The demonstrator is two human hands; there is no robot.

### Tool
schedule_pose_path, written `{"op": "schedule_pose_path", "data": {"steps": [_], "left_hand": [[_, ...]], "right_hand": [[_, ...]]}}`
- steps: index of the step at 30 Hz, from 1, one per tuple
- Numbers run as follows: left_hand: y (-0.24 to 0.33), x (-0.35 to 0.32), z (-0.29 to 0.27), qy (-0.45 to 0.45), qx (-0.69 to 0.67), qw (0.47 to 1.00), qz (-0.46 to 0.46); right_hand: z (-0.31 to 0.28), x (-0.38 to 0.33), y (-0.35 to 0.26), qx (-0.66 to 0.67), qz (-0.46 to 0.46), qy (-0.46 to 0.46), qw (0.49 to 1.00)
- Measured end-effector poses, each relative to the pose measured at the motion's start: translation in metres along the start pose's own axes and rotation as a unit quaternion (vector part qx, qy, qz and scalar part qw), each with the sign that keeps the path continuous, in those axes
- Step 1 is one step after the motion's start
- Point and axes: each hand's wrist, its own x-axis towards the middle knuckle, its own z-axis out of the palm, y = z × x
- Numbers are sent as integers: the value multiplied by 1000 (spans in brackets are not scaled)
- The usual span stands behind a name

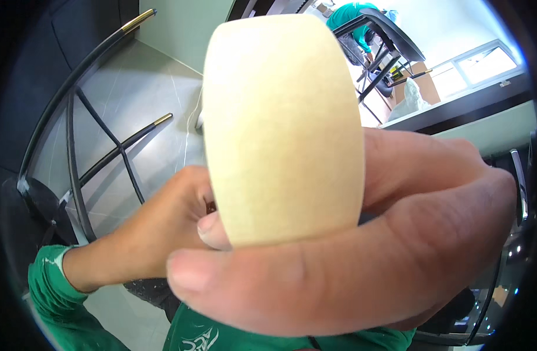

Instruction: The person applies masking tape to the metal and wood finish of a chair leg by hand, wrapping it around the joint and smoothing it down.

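Note:
A pale yellow, finely textured, barrel-shaped thing that looks like a roll of masking tape [286, 128] is held up very close, seen edge-on. My right hand [362, 263] wraps round it, one large digit stretched across its lower end. Behind it and to the left is my left hand [183, 202], its fingers curled in. The roll hides most of those fingers, so I cannot make out what they hold. My left forearm [122, 254] comes out of a green sleeve with pale smudges.
At the left, black chair legs [75, 88] with gold tips stick up over grey tiled floor [169, 88]. Far back at the upper right, a person in green [347, 17] bends beside another black chair [391, 32]. A window [485, 64] stands beyond. Dark glossy furniture lines the right edge.

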Motion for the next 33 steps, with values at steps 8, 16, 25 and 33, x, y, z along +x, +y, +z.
{"op": "schedule_pose_path", "data": {"steps": [8,16,25,33], "left_hand": [[1,1,-3,-5,3,1000,2],[4,-6,10,56,200,978,-21],[18,-20,-5,59,257,964,18],[29,-24,1,55,273,960,-5]], "right_hand": [[7,-12,-49,-33,24,-9,999],[3,-71,-118,16,156,-91,983],[32,-107,-124,177,458,125,862],[35,-82,-78,323,585,101,737]]}}
